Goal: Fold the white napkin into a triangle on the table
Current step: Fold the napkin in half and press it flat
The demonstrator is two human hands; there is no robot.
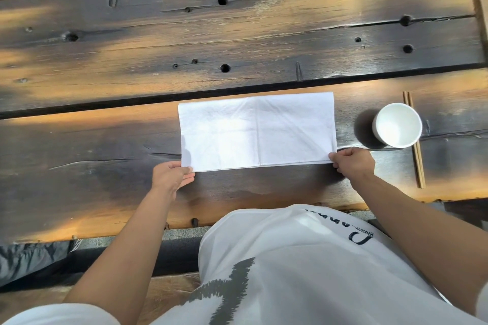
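The white napkin (257, 130) lies flat on the dark wooden table (184, 42) as a wide rectangle, with a crease down its middle and faint diagonal creases. My left hand (170, 175) pinches its near left corner, thumb on top and fingers beneath. At the near right corner, my right hand (352, 162) pinches the cloth with curled fingers. Both hands sit at the napkin's near edge.
A white cup (397, 124) stands to the right of the napkin, with a pair of wooden chopsticks (416, 148) lying lengthwise behind and beside it. The table's near edge (132, 229) runs just in front of my body. Planks have gaps and holes.
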